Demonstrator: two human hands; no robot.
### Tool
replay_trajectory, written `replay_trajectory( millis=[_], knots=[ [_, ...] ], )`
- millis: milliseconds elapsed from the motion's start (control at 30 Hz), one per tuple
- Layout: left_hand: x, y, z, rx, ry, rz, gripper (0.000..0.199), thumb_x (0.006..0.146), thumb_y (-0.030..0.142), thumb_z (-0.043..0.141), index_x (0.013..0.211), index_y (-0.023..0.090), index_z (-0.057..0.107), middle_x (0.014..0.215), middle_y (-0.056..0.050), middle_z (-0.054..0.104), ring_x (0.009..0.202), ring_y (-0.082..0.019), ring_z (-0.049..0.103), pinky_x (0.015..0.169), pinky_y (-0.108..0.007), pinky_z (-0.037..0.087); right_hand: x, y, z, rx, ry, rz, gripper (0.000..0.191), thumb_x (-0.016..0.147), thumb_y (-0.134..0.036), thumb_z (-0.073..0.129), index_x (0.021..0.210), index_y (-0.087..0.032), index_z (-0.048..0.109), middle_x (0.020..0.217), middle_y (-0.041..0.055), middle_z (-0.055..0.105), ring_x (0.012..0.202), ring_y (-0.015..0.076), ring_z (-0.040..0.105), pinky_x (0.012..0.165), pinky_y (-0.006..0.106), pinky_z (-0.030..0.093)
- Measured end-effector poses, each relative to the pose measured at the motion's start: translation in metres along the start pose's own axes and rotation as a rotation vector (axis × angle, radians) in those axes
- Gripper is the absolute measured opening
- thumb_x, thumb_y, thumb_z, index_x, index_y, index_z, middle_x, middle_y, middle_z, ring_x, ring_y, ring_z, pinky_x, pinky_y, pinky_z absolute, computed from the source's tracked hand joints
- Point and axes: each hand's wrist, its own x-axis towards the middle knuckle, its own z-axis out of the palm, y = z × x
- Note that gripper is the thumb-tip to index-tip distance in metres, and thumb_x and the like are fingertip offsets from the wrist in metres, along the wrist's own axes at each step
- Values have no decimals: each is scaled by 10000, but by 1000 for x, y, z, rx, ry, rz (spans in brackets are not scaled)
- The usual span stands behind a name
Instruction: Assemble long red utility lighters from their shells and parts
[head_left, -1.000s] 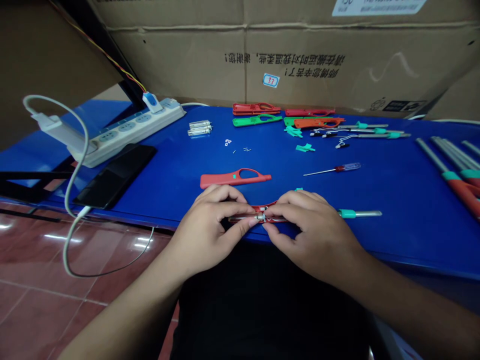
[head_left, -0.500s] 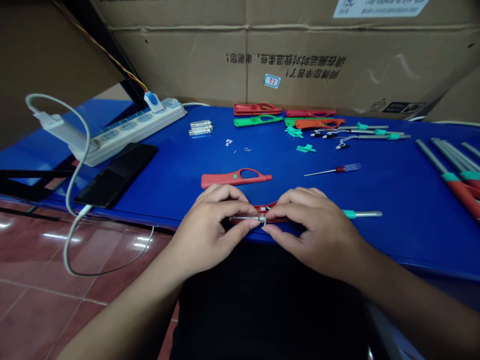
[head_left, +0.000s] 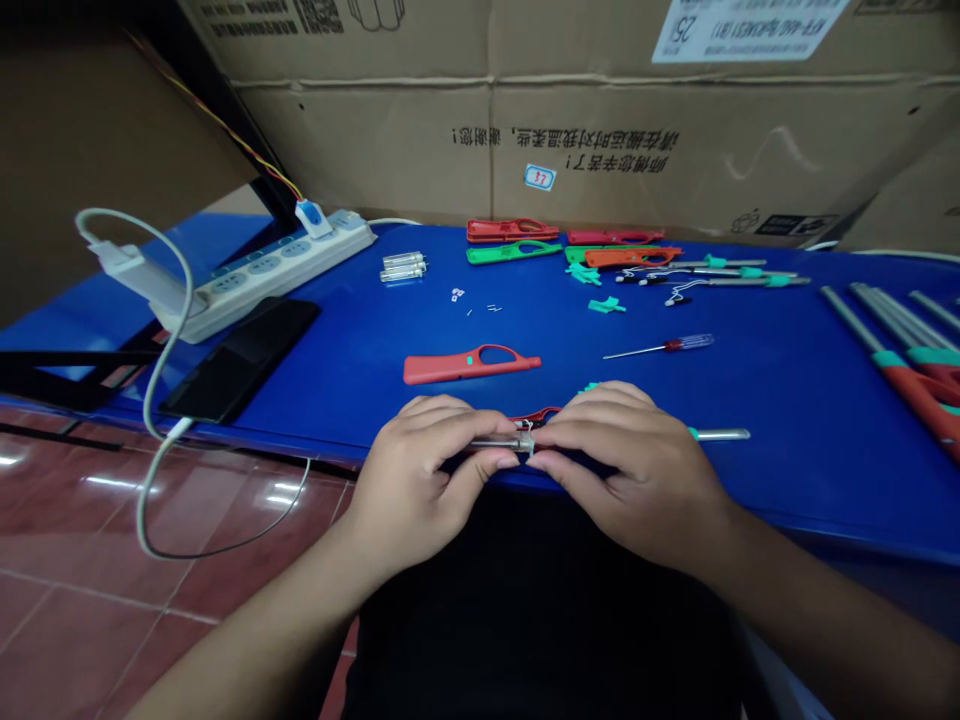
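My left hand (head_left: 420, 475) pinches a clear cylinder (head_left: 501, 441) between thumb and fingers at the table's front edge. Facing it, my right hand (head_left: 637, 465) has thumb and forefinger closed at the cylinder's pale end piece, their tips nearly meeting those of my left hand. A red half shell (head_left: 534, 416) shows just behind the fingertips, mostly hidden by my hands. From behind my right hand a metal tube (head_left: 724, 435) with a teal collar sticks out to the right. Beyond my hands lies a red shell with a loop handle (head_left: 450, 367).
A screwdriver (head_left: 664, 347) lies behind my right hand. Red, green and orange shells (head_left: 514, 251), clear cylinders (head_left: 403, 267) and teal pieces (head_left: 606, 305) are farther back. At left are a phone (head_left: 244, 360) and a power strip (head_left: 262, 272); assembled tubes (head_left: 919, 385) lie at right.
The view has shifted slightly. The clear cylinder now sits above the red half shell, which my hands cover more, and my right fingertips have come closer to its end piece.
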Motion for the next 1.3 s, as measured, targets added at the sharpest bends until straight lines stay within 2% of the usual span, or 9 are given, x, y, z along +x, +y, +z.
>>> replay_trajectory(
  millis=[267, 367, 500, 667, 833, 933, 1033, 1133, 1300],
  knots=[
    [1, 9, 2, 18, 47, 22, 142, 904, 202, 703, 1044, 225, 692, 964, 11, 773, 837, -147, 705, 822, -301, 530, -1, -3, 3, -30, 24, -53, 114, 953, -201, 607, 957, -202, 721, 885, 17, 777, 824, 174, 670, 851, 373, 464],
    [-2, 7, 1, 54, 21, 34, 150, 906, 203, 698, 1054, 224, 677, 961, 1, 763, 846, -158, 685, 823, -320, 511, 2, -1, -1, -68, -60, -82, 125, 965, -232, 594, 944, -200, 712, 884, 20, 760, 840, 175, 649, 889, 385, 439],
    [-11, 3, 0, 128, -31, 37, 194, 889, 214, 718, 1077, 219, 673, 968, -12, 746, 919, -186, 643, 846, -355, 470, 6, 6, -16, -127, -217, -52, 198, 925, -377, 664, 1041, -219, 696, 1000, 45, 729, 966, 220, 612, 915, 415, 406],
    [-16, 1, 0, 219, -20, 20, 181, 883, 239, 727, 1063, 238, 706, 1056, -33, 719, 1009, -215, 611, 884, -386, 440, 6, 10, -28, -180, -242, -16, 166, 957, -270, 580, 1043, -242, 720, 1037, 50, 677, 948, 205, 583, 855, 387, 407],
    [-14, -1, -2, 209, -92, 1, 164, 900, 277, 710, 1060, 244, 704, 1040, -12, 732, 989, -206, 633, 890, -391, 421, 23, 14, -28, -221, -390, -161, 237, 974, -204, 526, 1048, -252, 747, 987, 47, 670, 872, 192, 587, 796, 368, 398],
    [-13, -2, -3, 176, -142, -26, 151, 919, 273, 687, 1068, 247, 693, 1039, -3, 744, 983, -196, 643, 900, -387, 425, 44, 14, -26, -316, -507, -318, 191, 943, -217, 578, 952, -235, 768, 859, 38, 656, 753, 186, 566, 689, 346, 364],
    [-12, -2, -3, 155, -149, -43, 138, 922, 277, 685, 1056, 250, 694, 1042, -3, 746, 993, -196, 639, 899, -378, 430, 61, 10, -23, -421, -608, -372, 117, 882, -184, 660, 816, -221, 751, 777, 25, 648, 690, 179, 558, 615, 336, 308],
    [-12, -2, -4, 141, -154, -52, 126, 921, 280, 688, 1042, 248, 695, 1031, 3, 742, 993, -188, 638, 896, -367, 432, 70, 2, -22, -476, -688, -405, 122, 802, -100, 716, 768, -216, 722, 772, 13, 673, 702, 187, 581, 613, 336, 290],
    [-12, -4, -3, 139, -147, -33, 134, 920, 276, 694, 1050, 246, 690, 1037, 15, 737, 1003, -177, 636, 905, -356, 437, 84, -6, -25, -538, -841, -564, 135, 889, -131, 644, 797, -207, 707, 804, 28, 699, 803, 221, 616, 638, 348, 286]
  ],
)
